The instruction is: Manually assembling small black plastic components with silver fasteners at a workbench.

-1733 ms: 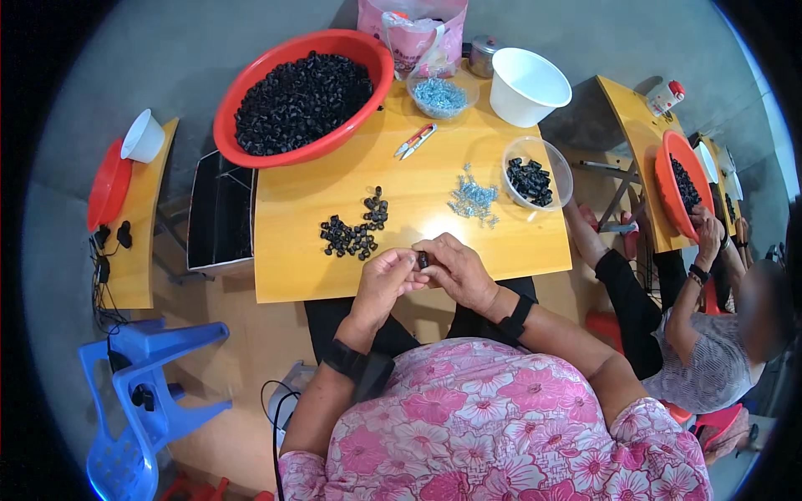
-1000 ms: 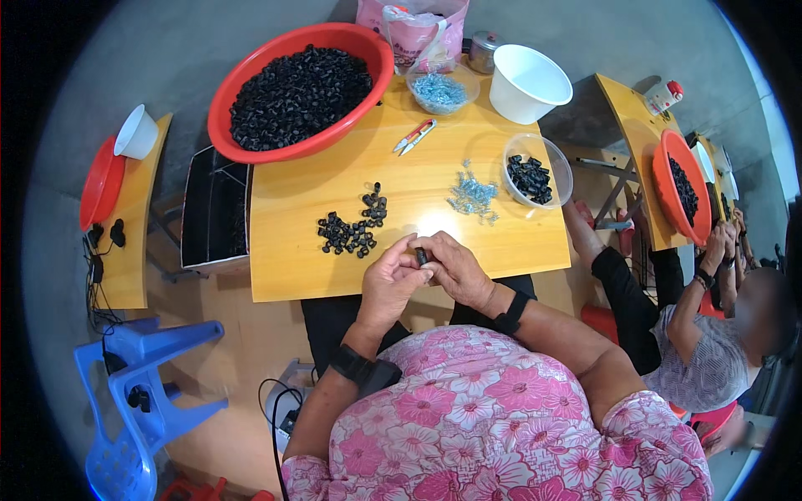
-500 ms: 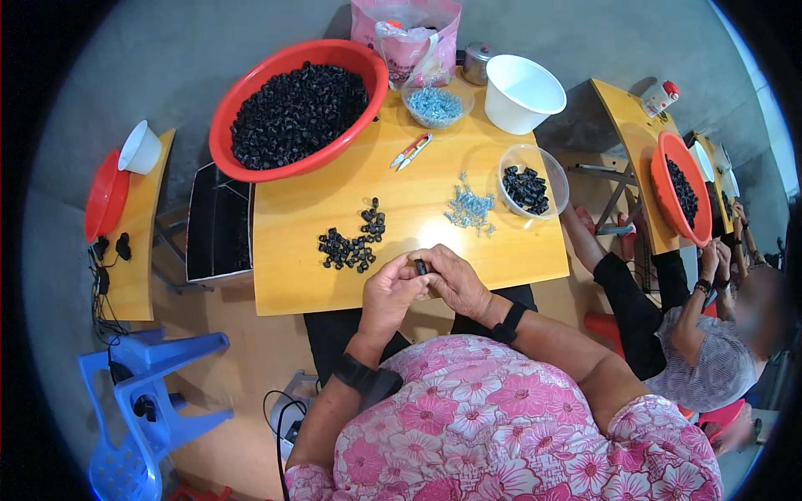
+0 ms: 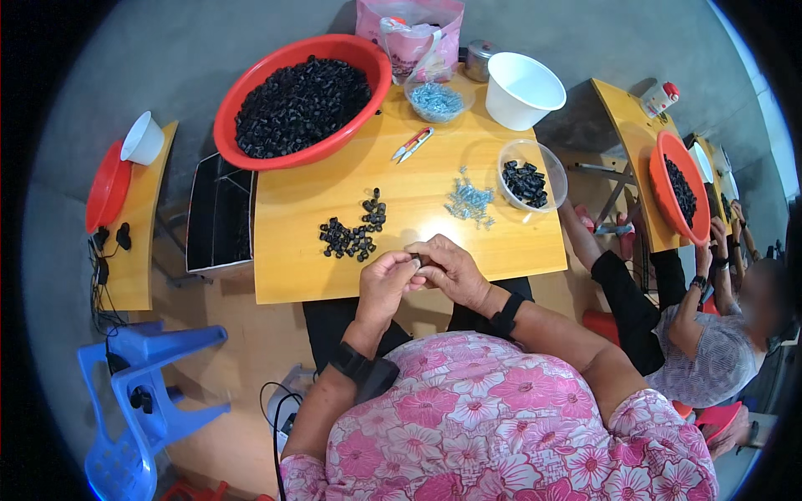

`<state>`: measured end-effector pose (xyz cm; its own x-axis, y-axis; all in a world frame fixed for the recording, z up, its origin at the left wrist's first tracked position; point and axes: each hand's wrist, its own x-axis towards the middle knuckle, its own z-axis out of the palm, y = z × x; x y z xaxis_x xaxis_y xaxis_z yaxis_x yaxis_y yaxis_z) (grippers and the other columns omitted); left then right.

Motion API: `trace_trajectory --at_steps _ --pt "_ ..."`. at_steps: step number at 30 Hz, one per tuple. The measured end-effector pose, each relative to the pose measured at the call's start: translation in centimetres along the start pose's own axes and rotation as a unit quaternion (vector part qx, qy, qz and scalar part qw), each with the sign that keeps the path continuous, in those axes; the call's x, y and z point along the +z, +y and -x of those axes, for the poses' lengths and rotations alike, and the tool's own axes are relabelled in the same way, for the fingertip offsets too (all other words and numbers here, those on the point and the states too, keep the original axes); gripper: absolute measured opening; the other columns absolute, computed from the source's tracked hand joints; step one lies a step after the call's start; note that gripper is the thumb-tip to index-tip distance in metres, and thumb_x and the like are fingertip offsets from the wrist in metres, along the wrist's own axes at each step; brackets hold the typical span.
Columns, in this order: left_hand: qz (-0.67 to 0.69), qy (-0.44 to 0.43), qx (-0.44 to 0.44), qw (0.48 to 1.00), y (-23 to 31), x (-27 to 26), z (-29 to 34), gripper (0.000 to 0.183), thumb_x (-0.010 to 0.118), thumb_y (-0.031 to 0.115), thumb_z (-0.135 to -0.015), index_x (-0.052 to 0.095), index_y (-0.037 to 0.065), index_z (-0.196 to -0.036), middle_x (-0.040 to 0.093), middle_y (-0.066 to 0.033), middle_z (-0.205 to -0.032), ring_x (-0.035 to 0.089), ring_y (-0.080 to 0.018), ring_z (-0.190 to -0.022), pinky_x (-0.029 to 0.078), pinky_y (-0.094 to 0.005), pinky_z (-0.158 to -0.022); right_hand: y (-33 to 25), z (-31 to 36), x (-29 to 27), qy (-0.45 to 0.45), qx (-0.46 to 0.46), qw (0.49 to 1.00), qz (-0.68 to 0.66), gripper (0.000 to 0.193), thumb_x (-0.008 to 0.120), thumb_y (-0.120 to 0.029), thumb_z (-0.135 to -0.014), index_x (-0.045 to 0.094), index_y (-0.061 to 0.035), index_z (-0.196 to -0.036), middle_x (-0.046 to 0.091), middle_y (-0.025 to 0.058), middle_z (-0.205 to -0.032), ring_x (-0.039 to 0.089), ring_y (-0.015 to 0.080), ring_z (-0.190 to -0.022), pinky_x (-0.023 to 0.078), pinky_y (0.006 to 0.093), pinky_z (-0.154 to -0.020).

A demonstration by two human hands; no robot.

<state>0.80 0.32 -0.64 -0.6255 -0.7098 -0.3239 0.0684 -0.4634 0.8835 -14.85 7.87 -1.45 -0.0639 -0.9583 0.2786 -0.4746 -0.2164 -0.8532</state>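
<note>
- Fingertip work above the near edge of the worktop (image 4: 301, 196), apparently close handling of one small dark piece (image 4: 415, 256).
- Left hand (image 4: 386, 280): fingers curled, thumb and fingertips drawn to a pinch on the piece.
- Right hand (image 4: 455, 271): arched over from the other side, likewise pinching the piece.
- Piece mostly hidden between both sets of fingers; cannot tell its exact shape, or any silvery bit in it.
- Ahead to the left, black pile (image 4: 347, 238); to the right, silvery bits (image 4: 469, 200), then clear tub (image 4: 559, 171).
- Next move, as judged: calls for steady, opposed pinches and fine pressure.
</note>
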Motion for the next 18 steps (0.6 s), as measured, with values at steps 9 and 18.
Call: trace_trajectory --at_steps 9,18 --pt "-0.005 -0.019 -0.013 1.0 -0.2 -0.2 -0.1 0.02 0.062 0.008 -0.09 0.06 -0.002 -0.108 0.066 -0.0072 -0.088 0.065 -0.0122 -0.073 0.054 -0.0229 -0.066 -1.2 -0.1 -0.3 -0.004 0.02 1.0 0.011 0.041 0.06 0.0 -0.082 0.055 -0.0084 -0.122 0.049 0.0094 -0.087 0.051 0.0241 -0.081 0.045 0.0321 -0.075" --pt "-0.016 -0.079 0.046 0.996 0.0 0.1 0.0 0.055 0.065 -0.002 -0.085 0.044 -0.001 -0.135 0.062 -0.0058 -0.094 0.062 -0.0091 -0.08 0.053 -0.0224 -0.072 -0.5 -0.1 0.0 0.015 -0.007 1.0 0.014 0.039 0.055 -0.003 -0.082 0.052 -0.0093 -0.121 0.049 0.0122 -0.087 0.051 0.0303 -0.081 0.044 0.0375 -0.075"
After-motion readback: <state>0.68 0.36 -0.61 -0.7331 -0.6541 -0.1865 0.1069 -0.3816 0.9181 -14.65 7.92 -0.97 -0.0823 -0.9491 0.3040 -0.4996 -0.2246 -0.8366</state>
